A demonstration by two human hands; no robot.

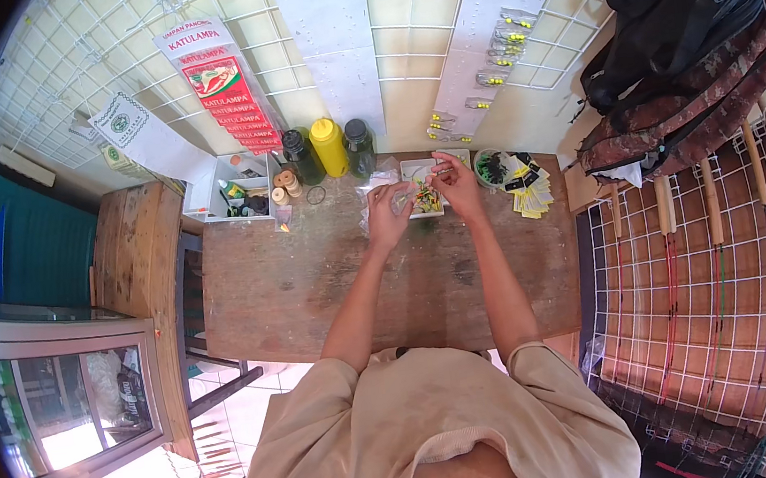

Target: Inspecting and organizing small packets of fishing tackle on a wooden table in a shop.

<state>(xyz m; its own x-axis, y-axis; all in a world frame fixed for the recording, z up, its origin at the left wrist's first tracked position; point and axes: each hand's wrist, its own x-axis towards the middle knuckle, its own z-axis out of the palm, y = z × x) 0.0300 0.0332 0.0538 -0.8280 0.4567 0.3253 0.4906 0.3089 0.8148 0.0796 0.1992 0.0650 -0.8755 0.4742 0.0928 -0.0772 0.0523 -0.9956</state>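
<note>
Both my hands work over a small white tray [408,168] near the back of the wooden table [302,276]. Small yellow, green and red pieces [427,200] lie in it, too small to name. My left hand [389,216], at the tray's left side, pinches what looks like a small clear plastic bag [403,203]. Over the tray's right side is my right hand [459,189], its thumb and fingers closed together near the small pieces. Whatever it may hold is too small to make out. More clear plastic bags [364,190] lie just left of my left hand.
Right of the tray stand a round tub [491,168] of dark green bits and fanned yellow-black cards [528,186]. Behind to the left are a yellow bottle [328,146], two dark bottles, wooden spools [285,186] and a white compartment box [200,206]. A wire grid [419,18] covers the wall.
</note>
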